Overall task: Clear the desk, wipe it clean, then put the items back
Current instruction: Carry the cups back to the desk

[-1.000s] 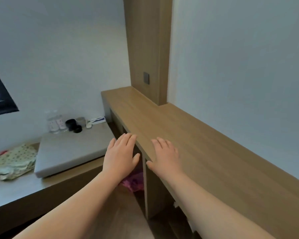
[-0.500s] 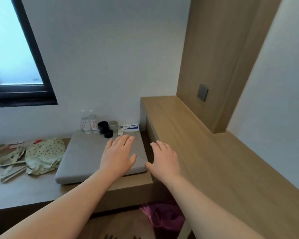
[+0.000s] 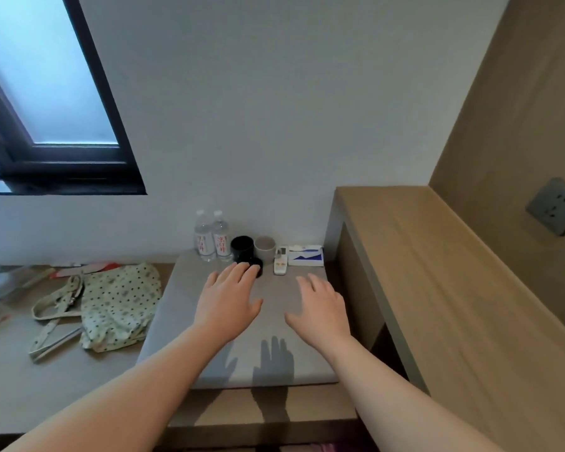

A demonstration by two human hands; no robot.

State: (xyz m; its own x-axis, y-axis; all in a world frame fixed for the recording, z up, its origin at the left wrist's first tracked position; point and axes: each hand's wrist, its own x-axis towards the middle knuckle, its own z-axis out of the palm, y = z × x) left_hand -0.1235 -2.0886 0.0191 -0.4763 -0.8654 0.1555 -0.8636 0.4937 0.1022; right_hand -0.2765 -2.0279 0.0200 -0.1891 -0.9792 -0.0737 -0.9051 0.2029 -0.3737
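Observation:
Both my hands hover with fingers spread and straight over a grey cushion (image 3: 183, 321) on a low bench, holding nothing. My left hand (image 3: 226, 303) reaches toward the items lined up at the cushion's far edge; my right hand (image 3: 320, 309) is beside it. Those items are two water bottles (image 3: 211, 236), a black cup (image 3: 242, 247), a small black lid (image 3: 258, 265) partly hidden by my left fingers, a grey cup (image 3: 264, 247), a white remote (image 3: 280, 261) and a blue-and-white box (image 3: 305, 255). The bare wooden desk (image 3: 437, 272) runs along the right.
A polka-dot bag (image 3: 118, 305) with a strap (image 3: 59, 301) lies on the bench to the left, with papers behind it. A window (image 3: 46, 93) is upper left. A wall socket (image 3: 555, 205) sits on the wood panel above the desk.
My view swung left from the bare desk to the cushion. Both hands moved with it and now hover over the cushion, closer to the bottles and cups.

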